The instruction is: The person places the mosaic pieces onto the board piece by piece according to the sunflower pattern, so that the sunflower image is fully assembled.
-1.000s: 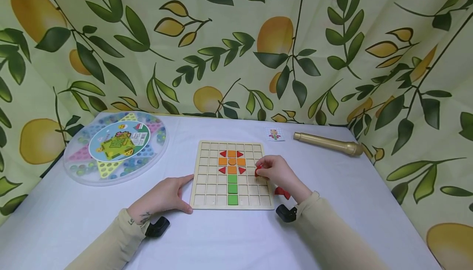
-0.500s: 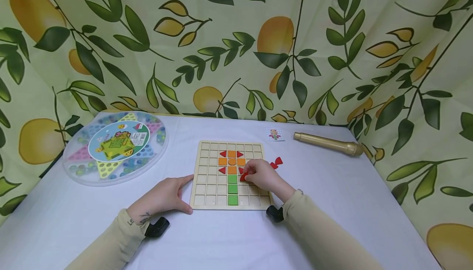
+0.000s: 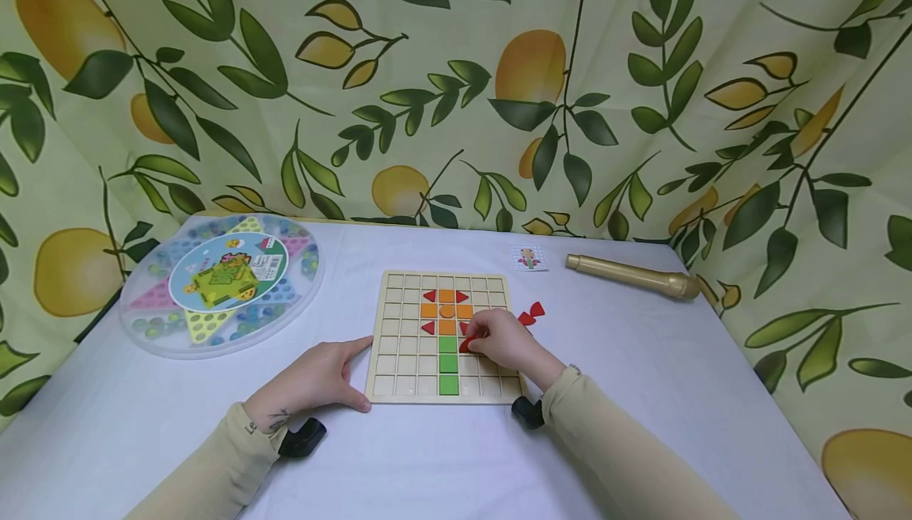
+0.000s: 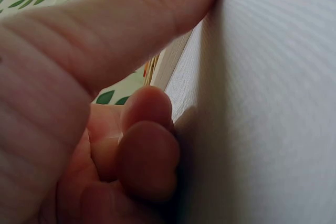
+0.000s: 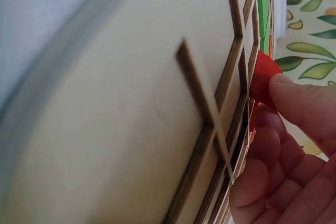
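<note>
A wooden grid board (image 3: 396,365) lies on the white cloth. Orange squares (image 3: 446,296) form a cross on it around an orange round tile (image 3: 446,311), with red triangles (image 3: 429,296) at its corners. Several green squares (image 3: 448,364) run down below the cross. My left hand (image 3: 310,375) rests at the board's left side, index fingertip at the edge and thumb by the near corner. Between thumb and fingers, my right hand (image 3: 507,339) pinches a red tile (image 5: 264,77), tilted over the cell right of the top green square.
Loose red tiles (image 3: 537,309) lie just right of the board. Behind them are a small pattern card (image 3: 529,258) and a gold microphone-shaped stick (image 3: 627,275). A round clear case (image 3: 135,330) of marbles stands at the left, before a leaf-print curtain (image 3: 442,124).
My right hand has moved left from the board's right edge with the red tile, then lowered it slightly near the green squares. The left hand has stayed put.
</note>
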`<state>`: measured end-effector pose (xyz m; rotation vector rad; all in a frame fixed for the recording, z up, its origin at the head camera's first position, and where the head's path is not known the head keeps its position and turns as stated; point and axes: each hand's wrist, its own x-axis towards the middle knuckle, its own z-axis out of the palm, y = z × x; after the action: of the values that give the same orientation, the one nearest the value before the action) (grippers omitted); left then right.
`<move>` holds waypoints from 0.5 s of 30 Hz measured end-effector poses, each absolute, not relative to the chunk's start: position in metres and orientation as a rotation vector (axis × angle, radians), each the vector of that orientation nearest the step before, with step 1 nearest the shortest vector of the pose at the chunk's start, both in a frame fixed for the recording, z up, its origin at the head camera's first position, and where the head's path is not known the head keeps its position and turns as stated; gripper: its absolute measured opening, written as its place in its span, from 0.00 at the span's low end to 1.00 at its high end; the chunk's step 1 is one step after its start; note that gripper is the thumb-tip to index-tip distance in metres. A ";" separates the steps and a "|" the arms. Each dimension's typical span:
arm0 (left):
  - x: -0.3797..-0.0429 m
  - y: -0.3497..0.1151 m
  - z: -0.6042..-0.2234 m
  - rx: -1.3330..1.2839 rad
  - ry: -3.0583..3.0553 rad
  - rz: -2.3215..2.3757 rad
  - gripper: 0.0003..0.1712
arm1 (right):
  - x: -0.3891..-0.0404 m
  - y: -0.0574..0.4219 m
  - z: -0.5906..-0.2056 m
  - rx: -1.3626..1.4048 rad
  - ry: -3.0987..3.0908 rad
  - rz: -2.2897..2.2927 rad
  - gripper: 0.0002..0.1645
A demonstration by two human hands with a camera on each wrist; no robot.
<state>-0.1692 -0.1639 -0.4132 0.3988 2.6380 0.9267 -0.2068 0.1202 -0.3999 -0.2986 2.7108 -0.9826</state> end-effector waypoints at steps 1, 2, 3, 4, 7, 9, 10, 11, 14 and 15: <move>-0.169 -0.164 -0.413 0.396 2.635 0.932 0.59 | -0.207 0.120 -0.399 -0.302 2.718 -0.968 0.04; -0.169 -0.164 -0.412 0.397 2.633 0.937 0.59 | -0.207 0.120 -0.399 -0.307 2.724 -0.952 0.04; -0.169 -0.164 -0.412 0.395 2.633 0.939 0.59 | -0.207 0.120 -0.399 -0.314 2.727 -0.940 0.03; -0.168 -0.164 -0.412 0.394 2.632 0.940 0.59 | -0.206 0.120 -0.398 -0.319 2.733 -0.924 0.03; -0.169 -0.164 -0.412 0.387 2.633 0.934 0.59 | -0.206 0.119 -0.398 -0.353 2.767 -0.855 0.03; -0.169 -0.164 -0.413 0.386 2.635 0.924 0.59 | -0.206 0.119 -0.398 -0.376 2.793 -0.805 0.03; -0.169 -0.163 -0.413 0.384 2.636 0.920 0.59 | -0.206 0.119 -0.398 -0.382 2.806 -0.779 0.03; -0.170 -0.163 -0.413 0.382 2.637 0.915 0.59 | -0.205 0.119 -0.398 -0.390 2.817 -0.755 0.03; -0.170 -0.163 -0.413 0.387 2.640 0.905 0.59 | -0.205 0.118 -0.398 -0.405 2.837 -0.707 0.04; -0.170 -0.163 -0.413 0.390 2.642 0.903 0.59 | -0.205 0.118 -0.398 -0.407 2.840 -0.697 0.05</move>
<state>-0.1701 -0.1635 -0.4131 0.3900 2.6418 0.9029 -0.2047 0.1178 -0.3977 -0.4069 2.8404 -0.6972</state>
